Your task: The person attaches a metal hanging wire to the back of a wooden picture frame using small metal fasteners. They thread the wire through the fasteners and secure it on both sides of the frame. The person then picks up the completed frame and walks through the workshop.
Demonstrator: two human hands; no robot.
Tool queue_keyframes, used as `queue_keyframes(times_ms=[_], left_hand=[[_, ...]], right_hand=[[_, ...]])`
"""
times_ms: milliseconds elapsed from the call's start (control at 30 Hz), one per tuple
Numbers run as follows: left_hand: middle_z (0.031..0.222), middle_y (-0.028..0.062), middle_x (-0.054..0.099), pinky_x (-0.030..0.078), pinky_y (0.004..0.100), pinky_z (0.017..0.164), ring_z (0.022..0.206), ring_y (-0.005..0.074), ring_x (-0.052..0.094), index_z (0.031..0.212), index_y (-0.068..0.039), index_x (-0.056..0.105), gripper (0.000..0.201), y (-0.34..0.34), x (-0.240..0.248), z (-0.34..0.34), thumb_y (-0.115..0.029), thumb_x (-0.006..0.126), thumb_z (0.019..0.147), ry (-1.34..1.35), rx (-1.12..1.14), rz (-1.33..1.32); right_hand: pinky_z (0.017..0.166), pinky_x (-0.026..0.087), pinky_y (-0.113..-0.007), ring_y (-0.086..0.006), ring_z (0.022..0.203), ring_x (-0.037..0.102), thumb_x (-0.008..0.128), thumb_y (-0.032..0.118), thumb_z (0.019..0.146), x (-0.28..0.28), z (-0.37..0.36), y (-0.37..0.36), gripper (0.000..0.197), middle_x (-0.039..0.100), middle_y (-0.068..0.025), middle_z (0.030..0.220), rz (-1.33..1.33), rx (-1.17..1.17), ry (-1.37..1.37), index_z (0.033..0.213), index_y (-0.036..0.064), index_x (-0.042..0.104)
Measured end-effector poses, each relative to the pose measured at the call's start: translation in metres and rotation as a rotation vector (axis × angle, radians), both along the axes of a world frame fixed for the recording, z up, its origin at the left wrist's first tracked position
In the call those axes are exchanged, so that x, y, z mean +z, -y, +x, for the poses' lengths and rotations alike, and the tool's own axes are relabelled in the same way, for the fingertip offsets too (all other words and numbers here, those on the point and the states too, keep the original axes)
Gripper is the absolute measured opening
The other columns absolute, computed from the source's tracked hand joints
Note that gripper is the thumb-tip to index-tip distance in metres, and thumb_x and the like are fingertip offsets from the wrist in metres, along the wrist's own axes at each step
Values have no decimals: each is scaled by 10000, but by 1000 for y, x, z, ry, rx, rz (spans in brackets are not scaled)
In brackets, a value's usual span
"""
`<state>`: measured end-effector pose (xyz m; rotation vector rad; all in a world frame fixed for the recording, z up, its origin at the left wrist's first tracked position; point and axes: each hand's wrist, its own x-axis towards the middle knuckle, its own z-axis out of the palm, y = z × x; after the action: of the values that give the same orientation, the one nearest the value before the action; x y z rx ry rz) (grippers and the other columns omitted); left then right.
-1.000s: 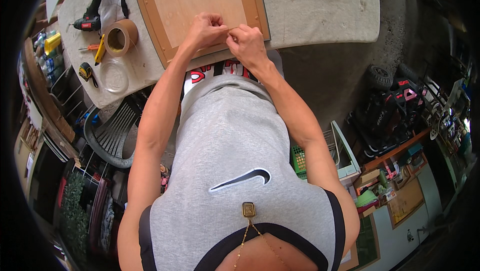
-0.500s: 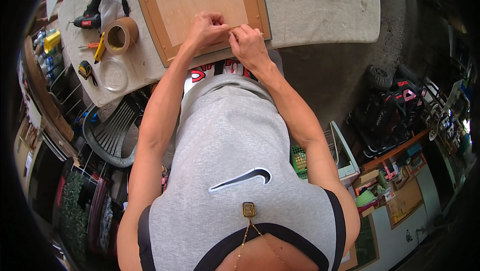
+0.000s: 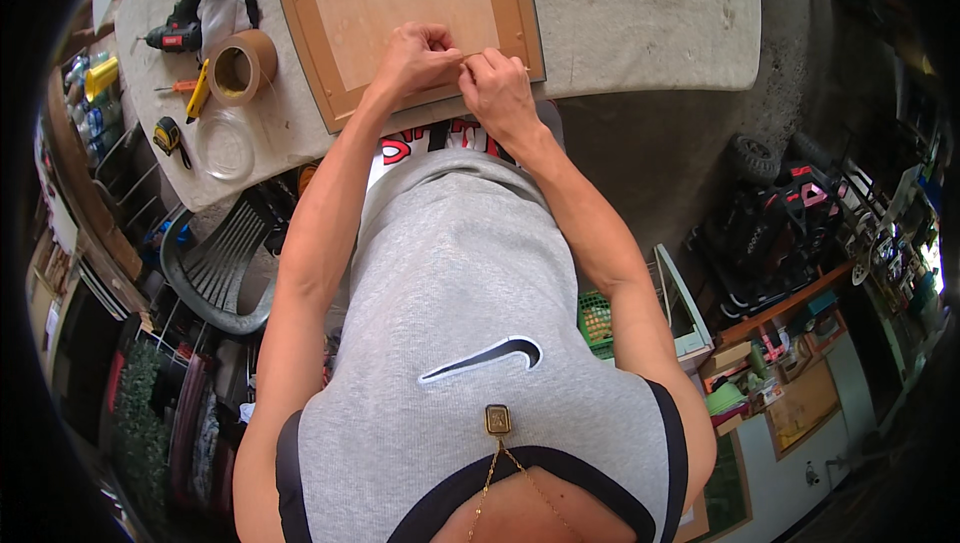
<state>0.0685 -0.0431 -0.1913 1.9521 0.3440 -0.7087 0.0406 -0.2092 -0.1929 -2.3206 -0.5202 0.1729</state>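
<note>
We see a grey-covered workbench (image 3: pixel 640 13) carrying a framed plywood panel (image 3: pixel 400 3) at its near edge. On the panel's lower frame rail our left hand (image 3: pixel 415 58) rests with its fingers curled into a loose fist, touching our right hand (image 3: pixel 497 91), whose fingertips pinch something too small to tell. Left of the panel lie a cordless drill (image 3: pixel 185 3), a roll of brown tape (image 3: pixel 240 68) and a tape measure (image 3: pixel 166 136).
</note>
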Motion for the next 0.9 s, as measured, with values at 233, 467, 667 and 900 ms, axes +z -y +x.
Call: queue_keyframes(times_ms=[233,467,667,900], left_hand=[[567,13,554,418,253,489,556,72,504,725,-24,664,187,2,-5,-4,-207,703,716,122,-22,5],[643,86,642,491,317,549,609,140,583,768,-28,701,209,-1,-13,-10,-227,685,706,81,-45,-43],[638,51,646,469,291,497,563,115,574,862,-53,738,203,-4,-20,-29,-131,666,689,166,31,-263],[682,70,677,501,363,573,653,232,656,746,-132,736,125,12,-49,-40,-217,688,670,660,26,-50]], right_hand=[[654,436,-429,-336,706,570,636,126,779,1,0,-5,103,585,-144,780,-44,-22,-6,811,30,617],[647,464,-446,-339,697,602,603,174,823,9,4,-3,157,604,-154,761,7,-26,-170,838,32,667],[637,478,-347,-221,663,617,609,207,887,9,24,3,240,650,-158,750,-37,19,-450,897,-24,673],[640,436,-261,-101,698,532,622,245,902,-2,53,16,306,613,-23,718,10,208,-689,880,-59,657]])
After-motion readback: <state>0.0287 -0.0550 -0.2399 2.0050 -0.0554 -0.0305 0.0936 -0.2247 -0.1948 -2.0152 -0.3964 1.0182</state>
